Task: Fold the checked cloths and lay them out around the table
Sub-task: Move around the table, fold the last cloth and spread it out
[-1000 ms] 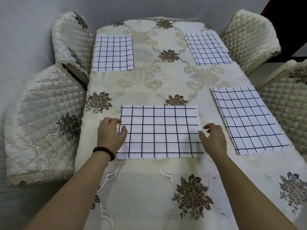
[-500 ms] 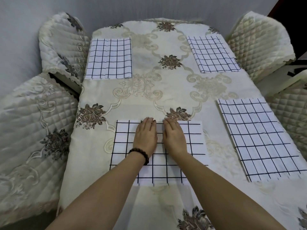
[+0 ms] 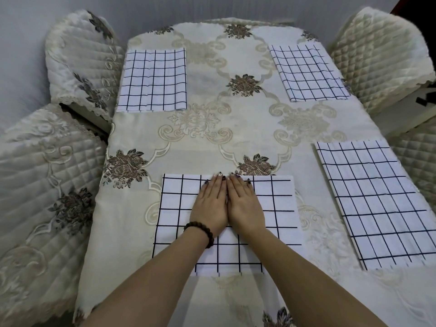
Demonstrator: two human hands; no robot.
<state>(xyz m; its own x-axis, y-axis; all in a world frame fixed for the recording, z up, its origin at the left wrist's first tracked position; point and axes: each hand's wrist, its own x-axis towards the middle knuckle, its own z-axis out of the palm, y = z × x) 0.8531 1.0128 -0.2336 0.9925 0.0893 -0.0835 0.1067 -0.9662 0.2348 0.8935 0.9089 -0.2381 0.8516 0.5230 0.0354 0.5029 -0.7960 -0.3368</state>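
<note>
Both lie flat, fingers straight, clasping nothing: left grip (image 3: 210, 206) and right grip (image 3: 245, 206) press side by side on the near cloth (image 3: 179, 208) toward the near edge of the table (image 3: 212, 149). Beyond lie the far-left cloth (image 3: 152, 80), the far-right cloth (image 3: 308, 72) and the right-edge cloth (image 3: 377, 201).

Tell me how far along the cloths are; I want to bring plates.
Done: three folded cloths lie flat, the far-left cloth, far-right cloth and near-right cloth. In hand: the left hand and right hand press flat on the fourth cloth at the near middle. Left: probably sliding it to the near-left spot.
</note>
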